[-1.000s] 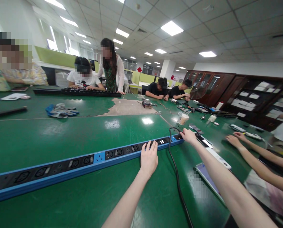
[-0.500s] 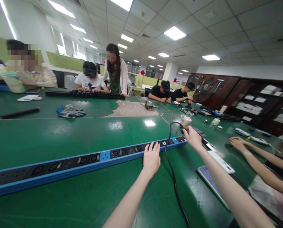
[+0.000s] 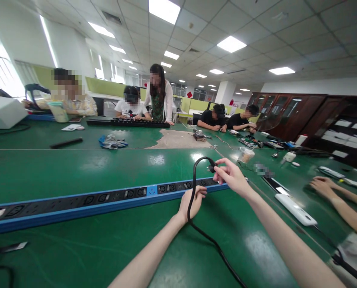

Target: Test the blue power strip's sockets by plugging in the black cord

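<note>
A long blue-and-black power strip (image 3: 118,206) lies across the green table, its several sockets facing up. My left hand (image 3: 193,202) is at the strip's near edge toward the right, fingers curled over it. Between the fingertips of my right hand (image 3: 230,176) is a black power plug (image 3: 212,166), held above the strip's right part with its pins pointing left. Its black cord (image 3: 193,188) loops up and over, passes in front of my left wrist and runs down to the bottom edge. The sockets under my hands are partly hidden.
A white power strip (image 3: 296,210) lies to the right, beside another person's hands (image 3: 325,186). Farther back are blue-grey gloves (image 3: 114,142), a black bar (image 3: 66,143), a plastic cup (image 3: 246,155) and a long black strip (image 3: 127,123). Several people sit or stand around the table.
My right hand has drawn the plug left and a little away from the strip's end. My left hand's fingers have curled at the strip's edge. The view has swung left.
</note>
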`<action>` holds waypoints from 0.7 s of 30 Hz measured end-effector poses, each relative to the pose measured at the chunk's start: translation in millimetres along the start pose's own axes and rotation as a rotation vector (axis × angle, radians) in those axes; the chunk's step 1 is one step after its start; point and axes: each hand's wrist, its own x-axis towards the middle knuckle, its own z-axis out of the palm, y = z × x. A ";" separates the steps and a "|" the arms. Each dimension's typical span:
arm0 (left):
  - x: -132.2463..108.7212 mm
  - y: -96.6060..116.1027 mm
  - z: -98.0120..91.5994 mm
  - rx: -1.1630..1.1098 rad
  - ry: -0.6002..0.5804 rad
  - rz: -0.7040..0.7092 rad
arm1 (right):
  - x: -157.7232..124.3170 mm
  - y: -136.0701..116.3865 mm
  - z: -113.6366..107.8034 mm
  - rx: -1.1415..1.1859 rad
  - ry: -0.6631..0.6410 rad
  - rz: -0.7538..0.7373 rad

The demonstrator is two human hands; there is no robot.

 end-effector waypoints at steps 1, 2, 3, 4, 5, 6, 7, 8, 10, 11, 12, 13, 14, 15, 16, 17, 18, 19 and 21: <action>-3.2 6.4 -18.8 -0.125 0.006 -0.092 | 0.8 -6.1 13.8 0.072 -0.039 0.008; -7.2 14.5 -38.9 -0.253 0.004 -0.176 | 1.8 -12.2 27.9 0.135 -0.072 0.018; -12.1 24.3 -59.5 -0.386 -0.001 -0.247 | 3.1 -18.0 42.1 0.189 -0.101 0.028; -18.2 35.3 -79.8 -0.511 -0.022 -0.287 | 4.8 -23.5 56.4 0.234 -0.130 0.039; -25.3 46.6 -98.8 -0.616 -0.045 -0.310 | 6.7 -28.7 70.6 0.272 -0.159 0.048; -33.3 57.4 -115.8 -0.683 -0.067 -0.329 | 9.0 -33.6 84.5 0.304 -0.187 0.058; -42.0 66.8 -130.3 -0.707 -0.081 -0.346 | 11.3 -38.1 98.3 0.334 -0.215 0.071; -51.1 74.2 -142.2 -0.689 -0.071 -0.361 | 13.6 -42.2 112.0 0.365 -0.241 0.090; -69.8 80.9 -158.4 -0.544 -0.026 -0.397 | 17.5 -49.5 139.1 0.417 -0.290 0.145; -79.0 80.6 -163.6 -0.452 -0.009 -0.397 | 18.8 -52.4 152.5 0.433 -0.314 0.178; -88.0 78.3 -167.9 -0.357 0.005 -0.382 | 19.7 -54.9 165.7 0.438 -0.338 0.210; -96.6 74.9 -171.8 -0.261 0.006 -0.366 | 20.3 -56.6 178.6 0.433 -0.357 0.237; -104.6 71.0 -176.2 -0.164 0.019 -0.349 | 20.7 -57.7 191.0 0.420 -0.368 0.259; -111.8 67.5 -181.3 -0.049 0.036 -0.336 | 21.3 -58.2 202.5 0.401 -0.371 0.274; -118.0 64.6 -187.5 0.086 0.048 -0.316 | 22.1 -58.1 213.1 0.379 -0.363 0.283; -122.9 62.4 -194.8 0.228 0.057 -0.291 | 23.3 -57.8 222.6 0.355 -0.350 0.285; -126.5 61.0 -203.0 0.364 0.057 -0.270 | 25.0 -57.3 231.0 0.333 -0.340 0.284; -128.6 59.9 -211.8 0.485 0.045 -0.256 | 27.2 -57.1 238.4 0.316 -0.335 0.280; -129.0 57.7 -230.7 0.668 0.030 -0.236 | 32.7 -58.0 251.1 0.299 -0.351 0.268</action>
